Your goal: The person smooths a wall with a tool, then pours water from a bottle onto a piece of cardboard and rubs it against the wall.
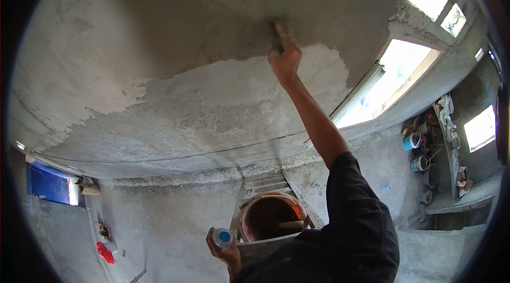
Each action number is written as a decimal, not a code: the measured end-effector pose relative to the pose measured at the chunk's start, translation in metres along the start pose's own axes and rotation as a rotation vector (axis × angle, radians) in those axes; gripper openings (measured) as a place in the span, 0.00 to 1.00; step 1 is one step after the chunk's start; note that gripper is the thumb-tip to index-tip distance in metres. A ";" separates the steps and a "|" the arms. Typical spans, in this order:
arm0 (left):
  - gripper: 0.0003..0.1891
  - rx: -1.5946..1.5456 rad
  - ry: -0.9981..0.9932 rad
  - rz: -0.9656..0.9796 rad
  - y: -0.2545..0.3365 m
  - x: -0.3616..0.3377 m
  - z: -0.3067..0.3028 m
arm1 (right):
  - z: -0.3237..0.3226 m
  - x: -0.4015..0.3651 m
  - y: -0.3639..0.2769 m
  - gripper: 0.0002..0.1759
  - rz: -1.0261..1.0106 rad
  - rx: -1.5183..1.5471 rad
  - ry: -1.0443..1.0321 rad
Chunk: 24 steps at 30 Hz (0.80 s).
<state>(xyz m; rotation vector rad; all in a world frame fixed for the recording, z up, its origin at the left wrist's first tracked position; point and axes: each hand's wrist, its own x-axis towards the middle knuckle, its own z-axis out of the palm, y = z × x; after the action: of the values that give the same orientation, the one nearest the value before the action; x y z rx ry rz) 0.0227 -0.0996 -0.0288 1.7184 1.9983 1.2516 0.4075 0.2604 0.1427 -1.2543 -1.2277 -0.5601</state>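
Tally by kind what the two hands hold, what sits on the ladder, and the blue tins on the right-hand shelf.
trowel: 1, in the right hand
bottle: 1, in the left hand
bucket: 1, on the ladder
blue tins: 2
Total: 5

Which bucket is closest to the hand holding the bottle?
The big reddish bucket on the ladder, right beside the left hand gripping the bottle. The small blue cans sit far off by the right wall.
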 end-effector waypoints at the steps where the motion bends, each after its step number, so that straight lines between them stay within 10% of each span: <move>1: 0.34 0.020 -0.001 0.016 -0.001 -0.001 -0.001 | -0.006 0.006 -0.008 0.32 0.208 0.112 0.093; 5: 0.34 0.038 0.013 0.014 0.001 0.000 -0.001 | -0.029 0.091 0.004 0.36 -0.124 0.133 0.484; 12: 0.29 0.020 0.018 -0.006 0.007 0.003 -0.002 | 0.013 0.047 0.034 0.38 -0.354 -0.146 0.186; 15: 0.29 0.031 0.012 -0.004 0.009 0.002 -0.004 | 0.005 0.011 0.022 0.35 -0.226 -0.067 -0.015; 19: 0.33 0.037 0.005 0.015 0.001 0.000 -0.001 | -0.027 0.070 0.003 0.30 0.219 0.346 0.429; 22: 0.32 0.035 0.015 -0.003 0.002 0.001 -0.001 | -0.030 0.123 0.035 0.30 -0.189 0.154 0.593; 24: 0.32 0.037 0.014 0.008 0.002 0.001 -0.001 | -0.019 0.122 0.047 0.37 -0.320 -0.176 0.345</move>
<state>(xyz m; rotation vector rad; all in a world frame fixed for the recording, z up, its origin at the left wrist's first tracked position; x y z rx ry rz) 0.0226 -0.0990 -0.0264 1.7409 2.0367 1.2400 0.4944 0.2909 0.2377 -1.0529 -1.1062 -1.0908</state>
